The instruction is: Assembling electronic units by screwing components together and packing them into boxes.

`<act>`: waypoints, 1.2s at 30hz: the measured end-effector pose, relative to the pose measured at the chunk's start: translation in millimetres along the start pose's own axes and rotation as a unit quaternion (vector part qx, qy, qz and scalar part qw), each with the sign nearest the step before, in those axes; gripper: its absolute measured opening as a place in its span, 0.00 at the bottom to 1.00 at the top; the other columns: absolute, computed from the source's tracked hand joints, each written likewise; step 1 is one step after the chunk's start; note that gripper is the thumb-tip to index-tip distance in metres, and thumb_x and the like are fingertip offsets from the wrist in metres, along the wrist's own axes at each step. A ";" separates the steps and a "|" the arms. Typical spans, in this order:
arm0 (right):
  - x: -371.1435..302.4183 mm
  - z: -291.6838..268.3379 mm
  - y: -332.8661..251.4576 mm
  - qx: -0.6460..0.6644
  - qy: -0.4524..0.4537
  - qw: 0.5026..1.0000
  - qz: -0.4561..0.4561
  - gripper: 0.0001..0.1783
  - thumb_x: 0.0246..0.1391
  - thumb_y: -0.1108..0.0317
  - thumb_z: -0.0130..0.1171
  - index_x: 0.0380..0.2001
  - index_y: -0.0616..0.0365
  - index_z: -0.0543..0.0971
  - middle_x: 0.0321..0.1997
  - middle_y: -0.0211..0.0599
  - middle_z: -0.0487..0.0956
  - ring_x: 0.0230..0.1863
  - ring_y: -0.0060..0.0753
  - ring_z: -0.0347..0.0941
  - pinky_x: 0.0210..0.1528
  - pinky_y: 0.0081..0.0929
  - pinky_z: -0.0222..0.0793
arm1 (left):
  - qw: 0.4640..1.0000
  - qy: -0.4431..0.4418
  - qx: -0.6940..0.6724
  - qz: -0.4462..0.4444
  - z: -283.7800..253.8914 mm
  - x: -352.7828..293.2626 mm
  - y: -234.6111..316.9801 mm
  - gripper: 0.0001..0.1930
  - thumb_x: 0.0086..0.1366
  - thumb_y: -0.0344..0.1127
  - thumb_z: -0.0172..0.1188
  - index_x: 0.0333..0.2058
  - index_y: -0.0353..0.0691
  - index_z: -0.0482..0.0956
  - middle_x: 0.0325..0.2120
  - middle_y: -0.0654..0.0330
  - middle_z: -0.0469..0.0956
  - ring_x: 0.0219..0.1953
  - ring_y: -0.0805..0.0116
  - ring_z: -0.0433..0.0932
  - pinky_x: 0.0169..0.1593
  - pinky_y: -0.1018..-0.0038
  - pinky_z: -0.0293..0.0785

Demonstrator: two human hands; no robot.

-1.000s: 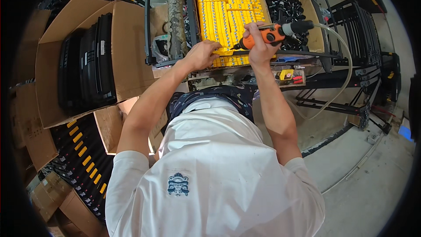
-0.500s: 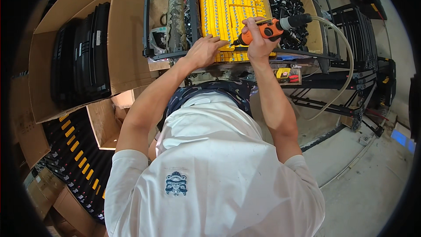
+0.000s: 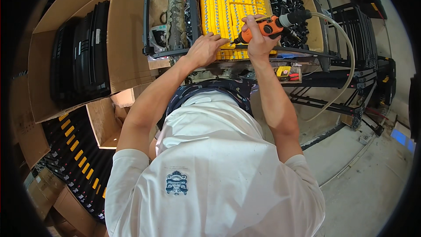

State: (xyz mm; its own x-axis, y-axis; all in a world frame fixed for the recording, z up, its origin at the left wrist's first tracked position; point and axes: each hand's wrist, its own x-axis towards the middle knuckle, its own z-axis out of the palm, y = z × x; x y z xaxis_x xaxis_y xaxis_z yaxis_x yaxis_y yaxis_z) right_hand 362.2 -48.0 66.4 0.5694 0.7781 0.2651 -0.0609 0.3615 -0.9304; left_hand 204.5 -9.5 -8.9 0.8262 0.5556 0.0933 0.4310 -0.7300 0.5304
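A packed block of yellow pieces, dotted with rows of small metal-coloured spots, lies in front of me. My left hand is at its near edge, bent fingers pressed against the end of a yellow piece; its thumb is mostly hidden. In my right hand is an orange and black power screwdriver, held sideways with its tip pointing left. That tip meets the yellow piece beside my left fingertips. A pale hose runs from the tool's grey rear end.
A black metal frame surrounds the yellow pieces. To their right, a carton holds many black parts. At left stands a large cardboard box with black panels. Red-handled pliers lie in a small tray below the frame.
Both hands and the screwdriver stay in nearly the same place. The tool's tip has shifted very slightly up and left, and the whole view has moved a little.
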 end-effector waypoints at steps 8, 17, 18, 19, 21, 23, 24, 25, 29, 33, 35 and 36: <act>-2.5 2.6 -0.9 -0.009 -0.004 1.000 -0.023 0.04 0.51 0.78 0.59 0.27 0.65 0.73 0.21 0.38 0.76 0.21 0.26 0.74 0.30 0.24 0.72 | 1.000 0.004 0.014 0.004 2.0 0.7 0.1 0.20 0.55 0.26 0.54 0.49 0.41 0.73 0.39 0.55 0.76 0.44 0.55 0.72 0.48 0.63 0.69; -2.3 5.2 0.9 -0.010 -0.011 1.000 -0.023 0.04 0.51 0.77 0.59 0.27 0.64 0.73 0.20 0.36 0.76 0.21 0.25 0.73 0.29 0.23 0.72 | 1.000 0.001 0.028 0.006 2.1 0.2 -0.9 0.20 0.56 0.27 0.54 0.50 0.42 0.73 0.39 0.55 0.76 0.44 0.55 0.72 0.48 0.63 0.69; -2.1 5.3 1.0 -0.009 -0.012 1.000 -0.024 0.04 0.51 0.77 0.59 0.27 0.64 0.73 0.20 0.36 0.76 0.21 0.25 0.73 0.29 0.23 0.72 | 1.000 0.002 0.029 0.006 2.9 -0.1 -0.6 0.20 0.56 0.27 0.54 0.50 0.42 0.73 0.39 0.55 0.76 0.44 0.55 0.72 0.48 0.63 0.69; -2.7 5.0 0.8 -0.017 -0.018 1.000 -0.018 0.05 0.51 0.77 0.60 0.27 0.64 0.73 0.20 0.35 0.76 0.21 0.24 0.73 0.28 0.22 0.71 | 1.000 0.016 0.024 0.007 4.1 -1.0 0.3 0.20 0.56 0.27 0.55 0.49 0.42 0.74 0.38 0.55 0.76 0.43 0.54 0.72 0.47 0.63 0.69; -6.0 4.5 0.0 -0.032 -0.027 0.999 -0.004 0.06 0.50 0.75 0.61 0.27 0.64 0.74 0.21 0.35 0.77 0.21 0.23 0.73 0.27 0.20 0.70 | 0.999 0.042 0.014 0.008 6.1 -3.6 2.5 0.19 0.56 0.27 0.56 0.48 0.41 0.74 0.37 0.54 0.76 0.42 0.54 0.73 0.46 0.63 0.69; -3.4 5.3 5.8 -0.055 -0.042 0.997 -0.019 0.06 0.50 0.74 0.62 0.27 0.63 0.74 0.21 0.35 0.77 0.21 0.23 0.73 0.26 0.20 0.70 | 0.999 0.052 -0.014 0.004 5.3 -3.2 1.2 0.18 0.55 0.27 0.57 0.47 0.39 0.75 0.36 0.53 0.76 0.42 0.54 0.73 0.46 0.63 0.70; 0.2 5.9 10.4 -0.078 -0.058 0.995 -0.034 0.07 0.49 0.74 0.62 0.26 0.63 0.74 0.21 0.34 0.77 0.21 0.22 0.73 0.26 0.20 0.70 | 0.997 0.065 -0.042 -0.001 4.4 -1.8 -0.5 0.17 0.55 0.27 0.58 0.46 0.38 0.76 0.36 0.52 0.75 0.41 0.53 0.73 0.45 0.63 0.70; 2.8 5.9 14.3 -0.101 -0.075 0.991 -0.049 0.08 0.49 0.73 0.63 0.26 0.63 0.74 0.21 0.34 0.77 0.21 0.22 0.73 0.25 0.20 0.70 | 0.994 0.078 -0.071 -0.006 4.0 -0.6 -1.8 0.16 0.55 0.28 0.59 0.45 0.37 0.77 0.35 0.51 0.75 0.41 0.52 0.73 0.45 0.63 0.70; 12.3 11.1 18.1 -0.130 -0.075 0.989 -0.013 0.09 0.48 0.72 0.64 0.26 0.63 0.74 0.22 0.33 0.78 0.21 0.21 0.74 0.24 0.19 0.69 | 0.988 0.094 -0.124 -0.023 6.3 0.3 -7.3 0.14 0.54 0.30 0.60 0.41 0.34 0.78 0.33 0.50 0.76 0.40 0.51 0.73 0.45 0.61 0.70; 16.2 13.3 18.7 -0.121 -0.061 0.991 -0.016 0.08 0.48 0.71 0.64 0.25 0.63 0.75 0.22 0.33 0.79 0.21 0.21 0.75 0.25 0.19 0.70 | 0.987 0.072 -0.141 -0.035 5.8 0.8 -12.9 0.14 0.55 0.31 0.61 0.41 0.34 0.78 0.32 0.49 0.76 0.40 0.51 0.74 0.46 0.61 0.70; 13.7 12.2 18.1 -0.114 -0.060 0.991 -0.019 0.08 0.48 0.71 0.64 0.25 0.62 0.75 0.22 0.34 0.79 0.21 0.21 0.75 0.25 0.19 0.70 | 0.987 0.078 -0.138 -0.030 8.0 0.1 -13.8 0.14 0.55 0.31 0.61 0.41 0.34 0.78 0.32 0.49 0.76 0.40 0.50 0.74 0.45 0.62 0.70; 13.9 12.7 17.3 -0.107 -0.058 0.992 -0.028 0.08 0.49 0.71 0.64 0.25 0.62 0.75 0.22 0.34 0.79 0.21 0.22 0.75 0.25 0.19 0.70 | 0.987 0.085 -0.133 -0.021 7.9 1.3 -15.1 0.14 0.55 0.31 0.62 0.41 0.33 0.78 0.32 0.49 0.76 0.39 0.50 0.74 0.44 0.63 0.70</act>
State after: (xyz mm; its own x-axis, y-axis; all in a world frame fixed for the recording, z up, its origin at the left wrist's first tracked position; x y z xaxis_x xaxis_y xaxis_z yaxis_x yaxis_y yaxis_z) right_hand 358.7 -24.4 57.2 0.4678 0.8188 0.3327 0.1510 0.2969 -0.9429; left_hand 201.9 -0.9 -23.5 0.7277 0.6578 0.1944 0.3344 -0.5878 0.7367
